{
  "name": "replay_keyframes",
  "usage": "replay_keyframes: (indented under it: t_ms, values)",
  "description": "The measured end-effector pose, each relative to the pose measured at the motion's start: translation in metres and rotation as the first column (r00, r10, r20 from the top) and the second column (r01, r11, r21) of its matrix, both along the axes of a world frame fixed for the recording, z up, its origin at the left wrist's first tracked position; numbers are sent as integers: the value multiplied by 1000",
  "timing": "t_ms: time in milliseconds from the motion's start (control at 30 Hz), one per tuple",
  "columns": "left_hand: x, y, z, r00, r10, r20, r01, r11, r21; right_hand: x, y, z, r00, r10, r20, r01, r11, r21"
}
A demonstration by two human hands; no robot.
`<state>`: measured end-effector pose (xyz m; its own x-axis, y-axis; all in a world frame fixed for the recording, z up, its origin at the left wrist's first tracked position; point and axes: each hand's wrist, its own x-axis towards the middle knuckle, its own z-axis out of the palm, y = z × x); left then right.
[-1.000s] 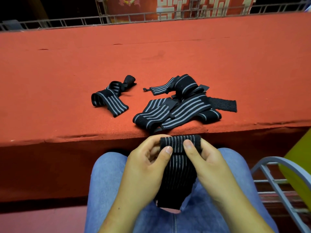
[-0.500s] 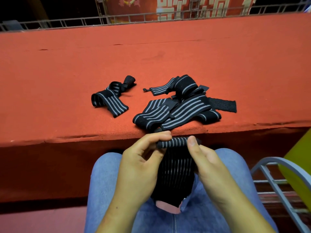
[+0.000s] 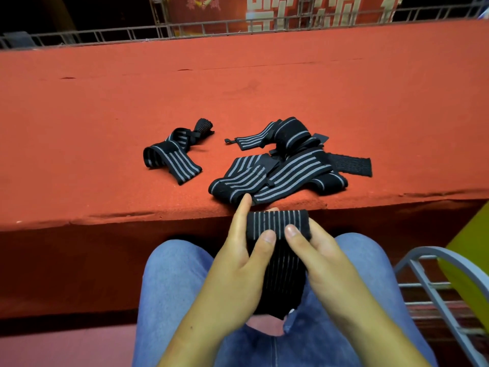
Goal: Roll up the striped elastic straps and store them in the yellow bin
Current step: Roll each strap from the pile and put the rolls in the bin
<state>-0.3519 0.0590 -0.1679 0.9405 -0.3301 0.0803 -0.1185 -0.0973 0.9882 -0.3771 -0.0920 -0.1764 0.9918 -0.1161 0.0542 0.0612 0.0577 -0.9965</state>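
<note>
Over my lap I hold a black strap with thin grey stripes (image 3: 277,223), its top end rolled into a short coil and the rest hanging down between my knees. My left hand (image 3: 238,263) grips the coil's left side, thumb on the front, index finger pointing up. My right hand (image 3: 325,260) pinches the right side with its thumb on the front. A tangled pile of striped straps (image 3: 280,170) lies on the red table near its front edge. One more folded strap (image 3: 172,154) lies to the pile's left. A sliver of the yellow bin (image 3: 471,255) shows at the right edge.
The red felt table (image 3: 105,115) stretches wide behind the straps, with a metal rail (image 3: 185,30) along its far side. A grey metal chair frame (image 3: 434,282) stands at my right, in front of the bin. My legs in blue jeans (image 3: 174,287) fill the bottom.
The coil at the strap's top has grown thicker. My thumbs have shifted back onto its front face and my left index finger has lifted straight.
</note>
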Motion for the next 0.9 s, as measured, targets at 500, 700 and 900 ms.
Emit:
replay_keyframes:
  t_ms: [500, 700, 900]
  values:
    - [-2, 1, 10, 999, 40, 23, -39, 998, -39, -1, -1, 0, 993, -93, 77, 102, 987, -127]
    - [-1, 1, 11, 995, 83, 62, -77, 993, -86, -1, -1, 2, 999, -51, -10, 50, 996, -78]
    - [-2, 1, 10, 995, 81, 49, -74, 989, -127, -2, -1, 4, 998, -51, -39, 49, 998, -50]
